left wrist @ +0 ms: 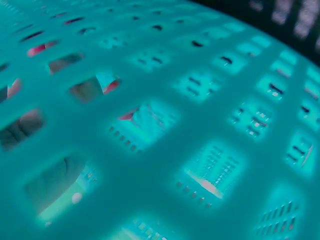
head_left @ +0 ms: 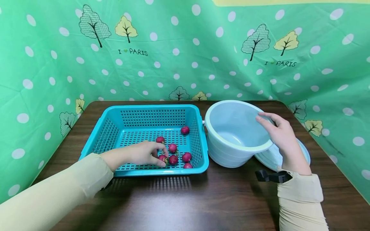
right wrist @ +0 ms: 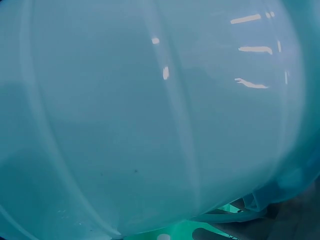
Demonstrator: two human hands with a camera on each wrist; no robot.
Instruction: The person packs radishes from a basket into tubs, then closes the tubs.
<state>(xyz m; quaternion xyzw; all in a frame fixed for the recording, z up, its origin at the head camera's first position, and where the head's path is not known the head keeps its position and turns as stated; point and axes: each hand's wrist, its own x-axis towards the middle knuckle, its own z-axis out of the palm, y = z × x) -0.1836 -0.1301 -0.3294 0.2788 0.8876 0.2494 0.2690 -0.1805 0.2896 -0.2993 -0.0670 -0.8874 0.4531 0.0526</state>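
Note:
A blue slatted plastic basket (head_left: 157,172) holds several red radishes, scattered over its right half. My left hand (head_left: 145,153) reaches into it, thumb and curled fingers around a radish (head_left: 163,158) near the front wall. Beside that radish lie another radish (head_left: 173,159) and one a little farther back (head_left: 172,148). In the left wrist view the basket's perforated wall (left wrist: 150,165) fills the picture, and parts of the hand show through the slots. My right hand (head_left: 278,133) is at the right rim of a pale blue bucket (head_left: 228,155), fingers extended over its opening.
A pale blue lid (head_left: 303,152) lies on the dark wooden table (head_left: 202,202), partly behind the right forearm. The bucket stands close against the basket's right end. Green dotted cloth (head_left: 185,48) hangs behind and at both sides.

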